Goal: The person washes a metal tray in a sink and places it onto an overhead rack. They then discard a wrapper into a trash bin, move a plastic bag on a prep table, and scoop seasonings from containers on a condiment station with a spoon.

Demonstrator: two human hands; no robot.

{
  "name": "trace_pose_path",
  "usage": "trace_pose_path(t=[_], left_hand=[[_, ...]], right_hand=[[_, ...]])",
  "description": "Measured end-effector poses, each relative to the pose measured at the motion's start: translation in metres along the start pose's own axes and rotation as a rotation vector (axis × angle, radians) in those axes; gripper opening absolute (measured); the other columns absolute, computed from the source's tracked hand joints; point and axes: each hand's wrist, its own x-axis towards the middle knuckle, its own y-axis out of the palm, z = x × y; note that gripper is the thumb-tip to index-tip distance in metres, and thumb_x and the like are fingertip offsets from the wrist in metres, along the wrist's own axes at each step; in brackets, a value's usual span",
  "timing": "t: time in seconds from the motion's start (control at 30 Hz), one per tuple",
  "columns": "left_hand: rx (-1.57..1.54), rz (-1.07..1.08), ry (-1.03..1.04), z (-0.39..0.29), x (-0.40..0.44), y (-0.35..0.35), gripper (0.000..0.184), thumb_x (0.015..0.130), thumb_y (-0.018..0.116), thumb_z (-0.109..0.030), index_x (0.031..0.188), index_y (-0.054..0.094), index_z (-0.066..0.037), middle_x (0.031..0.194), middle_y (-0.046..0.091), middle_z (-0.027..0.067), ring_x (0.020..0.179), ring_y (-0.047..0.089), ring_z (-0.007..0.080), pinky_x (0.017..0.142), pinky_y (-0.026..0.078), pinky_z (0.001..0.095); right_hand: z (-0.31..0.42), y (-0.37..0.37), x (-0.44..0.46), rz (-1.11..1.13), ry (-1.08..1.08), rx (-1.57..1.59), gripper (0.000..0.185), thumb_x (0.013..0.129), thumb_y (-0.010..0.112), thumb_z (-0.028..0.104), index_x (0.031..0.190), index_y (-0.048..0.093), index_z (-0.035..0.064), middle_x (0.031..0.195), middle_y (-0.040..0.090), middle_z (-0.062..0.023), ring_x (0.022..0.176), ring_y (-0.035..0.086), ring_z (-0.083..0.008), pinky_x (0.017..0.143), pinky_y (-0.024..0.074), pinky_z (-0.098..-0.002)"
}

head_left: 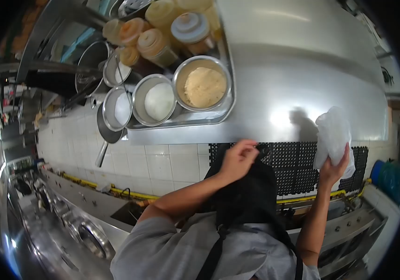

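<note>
My right hand [334, 171] grips a crumpled, whitish translucent plastic bag [333, 135] from below, near the front right part of the steel table [298, 93]. The bag stands up above the fingers and hangs down on both sides of them. In front of my body, just off the table's front edge, my left hand [240, 161] is closed with its fingers curled in, and nothing shows in it. It touches neither the bag nor the table.
At the table's left, a metal tray [231, 100] bears squeeze bottles [153, 44] and steel bowls of white and tan powder [204, 87]. A pan [109, 133] is left of them. Black rubber mats [293, 170] lie on the tiled floor. Steel kitchen equipment [69, 205] stands behind me.
</note>
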Motion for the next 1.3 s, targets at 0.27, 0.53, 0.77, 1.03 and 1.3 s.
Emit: trace_pose_path(t=[0.27, 0.53, 0.77, 1.03, 1.3], left_hand=[[-0.325, -1.133, -0.272, 0.065, -0.050, -0.174, 0.040, 0.095, 0.048, -0.038, 0.116, 0.044, -0.005, 0.110, 0.054, 0.0147, 0.079, 0.057, 0.0219, 0.064, 0.049, 0.0351], [-0.681, -1.388, 0.017, 0.073, 0.008, -0.311, 0.074, 0.094, 0.041, -0.054, 0.141, 0.022, -0.001, 0.143, 0.032, 0.0191, 0.126, 0.043, 0.0314, 0.093, 0.047, 0.0452], [-0.505, -1.577, -0.101, 0.043, 0.024, -0.285, 0.078, 0.092, 0.049, -0.052, 0.131, 0.025, 0.010, 0.137, 0.034, 0.0243, 0.125, 0.039, 0.0292, 0.106, 0.033, 0.0387], [-0.479, -1.564, 0.052, 0.052, 0.023, -0.285, 0.058, 0.094, 0.054, -0.028, 0.131, 0.025, 0.006, 0.130, 0.041, 0.0227, 0.111, 0.050, 0.0274, 0.095, 0.045, 0.0391], [-0.439, -1.483, 0.078, 0.055, 0.016, -0.288, 0.055, 0.094, 0.054, -0.027, 0.130, 0.029, 0.006, 0.130, 0.043, 0.0215, 0.112, 0.051, 0.0273, 0.095, 0.045, 0.0390]], right_hand=[[0.006, 0.078, -0.004, 0.131, -0.233, -0.170, 0.073, 0.065, 0.066, 0.001, 0.134, 0.047, 0.0122, 0.123, 0.050, -0.0229, 0.112, 0.048, -0.0419, 0.097, 0.0370, -0.0498], [0.006, 0.110, -0.012, -0.040, -0.333, -0.247, 0.074, 0.064, 0.069, 0.010, 0.134, 0.044, 0.0114, 0.120, 0.050, -0.0237, 0.108, 0.047, -0.0442, 0.094, 0.0367, -0.0538], [0.000, 0.131, -0.019, -0.050, -0.185, -0.313, 0.079, 0.067, 0.070, 0.019, 0.138, 0.036, 0.0098, 0.125, 0.042, -0.0273, 0.113, 0.041, -0.0445, 0.097, 0.0317, -0.0550], [-0.009, 0.140, -0.020, -0.047, -0.194, -0.306, 0.082, 0.070, 0.070, 0.026, 0.140, 0.032, 0.0098, 0.129, 0.034, -0.0297, 0.119, 0.033, -0.0450, 0.101, 0.0249, -0.0556], [-0.006, 0.139, -0.021, -0.044, -0.174, -0.306, 0.081, 0.070, 0.069, 0.024, 0.141, 0.031, 0.0081, 0.133, 0.030, -0.0297, 0.120, 0.031, -0.0443, 0.103, 0.0243, -0.0545]])
